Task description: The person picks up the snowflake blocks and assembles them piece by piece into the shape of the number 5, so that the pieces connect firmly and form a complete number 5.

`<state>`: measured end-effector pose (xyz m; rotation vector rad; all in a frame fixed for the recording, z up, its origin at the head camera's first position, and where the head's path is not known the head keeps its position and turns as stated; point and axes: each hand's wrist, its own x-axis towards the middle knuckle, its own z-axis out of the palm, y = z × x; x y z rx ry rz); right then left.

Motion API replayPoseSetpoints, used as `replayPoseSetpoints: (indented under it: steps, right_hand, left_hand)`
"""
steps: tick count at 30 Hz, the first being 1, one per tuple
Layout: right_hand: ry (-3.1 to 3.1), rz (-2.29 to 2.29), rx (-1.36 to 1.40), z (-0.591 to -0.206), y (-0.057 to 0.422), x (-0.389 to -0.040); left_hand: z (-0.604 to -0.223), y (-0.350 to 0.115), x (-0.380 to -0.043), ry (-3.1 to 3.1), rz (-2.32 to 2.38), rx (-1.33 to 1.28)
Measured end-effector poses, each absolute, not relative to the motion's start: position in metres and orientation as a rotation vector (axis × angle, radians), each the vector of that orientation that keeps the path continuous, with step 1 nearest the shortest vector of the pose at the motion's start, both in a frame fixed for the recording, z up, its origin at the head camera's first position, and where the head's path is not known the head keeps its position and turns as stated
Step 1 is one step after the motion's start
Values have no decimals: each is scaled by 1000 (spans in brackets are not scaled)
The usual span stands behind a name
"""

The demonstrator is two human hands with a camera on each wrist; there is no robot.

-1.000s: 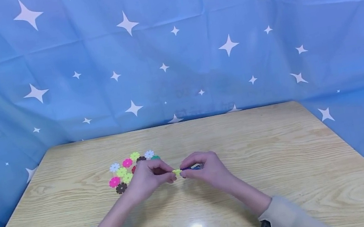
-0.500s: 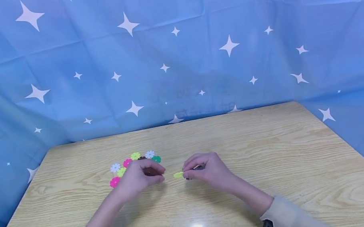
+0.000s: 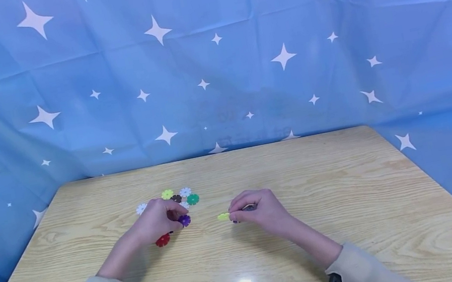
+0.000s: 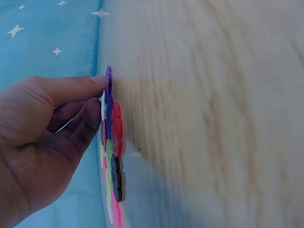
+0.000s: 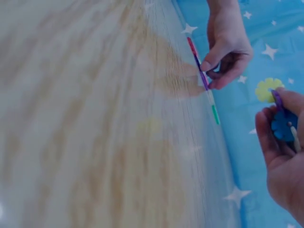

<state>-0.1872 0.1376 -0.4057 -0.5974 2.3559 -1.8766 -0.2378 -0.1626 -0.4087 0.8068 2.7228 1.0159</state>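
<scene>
1. Several joined discs point(image 5: 280, 127) sit pinched in my right hand point(image 3: 261, 211); half-curled left hand point(image 3: 157, 221) touches purple disc point(image 3: 184, 220); I cannot confirm grip.
2. Hasty lifting could drag the red disc point(image 3: 163, 240) beside it.

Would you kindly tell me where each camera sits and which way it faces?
Head: on the head, facing forward and down at the table; left hand, right hand and forearms show.
Left wrist: worn there, facing the purple disc; only the left hand shows.
Right wrist: worn there, facing the joined discs; both hands show.
Both wrist views share the left hand.
</scene>
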Motion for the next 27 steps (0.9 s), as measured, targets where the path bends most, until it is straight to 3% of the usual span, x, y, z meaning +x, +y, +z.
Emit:
replayPoseSetpoints:
  steps: [27]
  right_hand:
    - [2355,-1869,-639,-409,136,-186]
  left_hand:
    - [-410,-156,-235,2624,1130,978]
